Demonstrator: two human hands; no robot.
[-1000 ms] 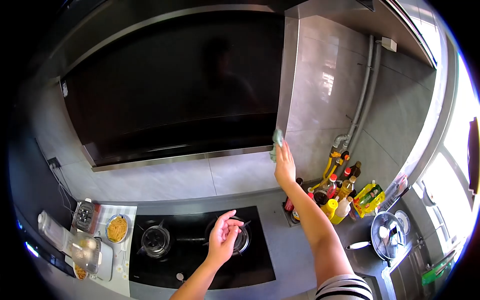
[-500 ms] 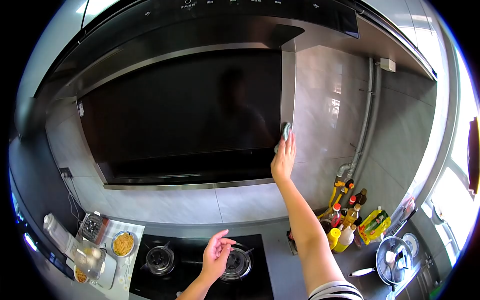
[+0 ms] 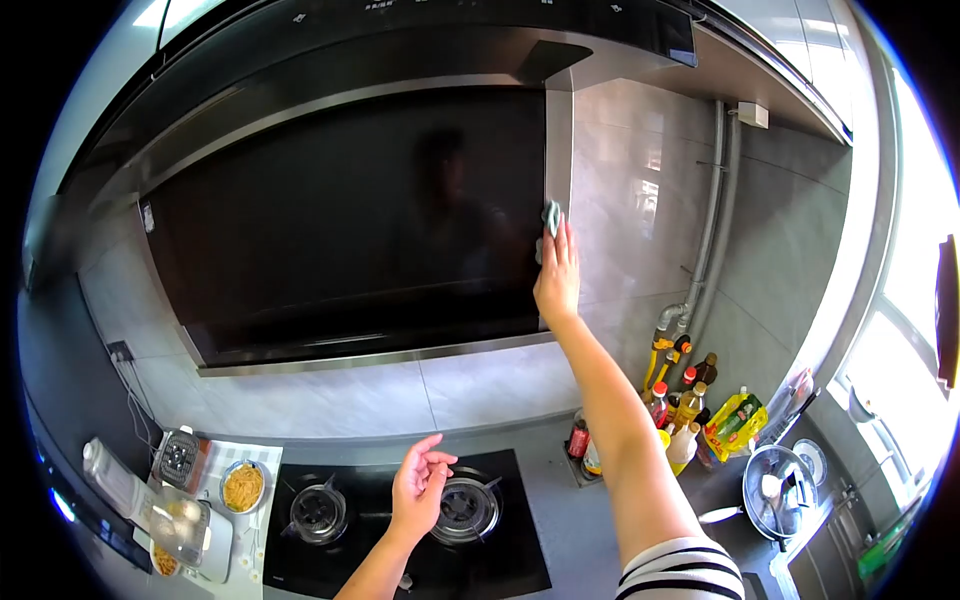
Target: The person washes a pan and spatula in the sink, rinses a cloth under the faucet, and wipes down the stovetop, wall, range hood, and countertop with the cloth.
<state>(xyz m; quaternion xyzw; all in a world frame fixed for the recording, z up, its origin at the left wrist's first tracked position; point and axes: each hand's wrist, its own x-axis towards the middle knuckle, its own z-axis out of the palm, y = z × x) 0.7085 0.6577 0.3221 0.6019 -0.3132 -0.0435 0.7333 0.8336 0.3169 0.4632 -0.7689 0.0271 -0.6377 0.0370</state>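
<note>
My right hand [image 3: 558, 275] presses a grey-green cloth [image 3: 551, 217] against the steel side strip [image 3: 559, 150] of the range hood. Its fingers point upward and lie over the cloth, hiding part of it. Beside them is the hood's glossy black panel [image 3: 340, 220], which carries a dim reflection of a person. Lower down, my left hand [image 3: 416, 490] hovers above the black gas hob [image 3: 390, 560], between the two burners. Its fingers are loosely bent and apart, with nothing in them.
Several sauce bottles [image 3: 690, 405] and a yellow-green pouch [image 3: 735, 428] stand at the right, near grey pipes [image 3: 715, 230]. A lidded pan [image 3: 775, 495] sits farther right. At the left are a bowl of yellow food [image 3: 243, 487] and a white appliance [image 3: 215, 545].
My right hand has slid the cloth upward along the steel strip. The view has shifted slightly, and my left hand still hangs over the hob.
</note>
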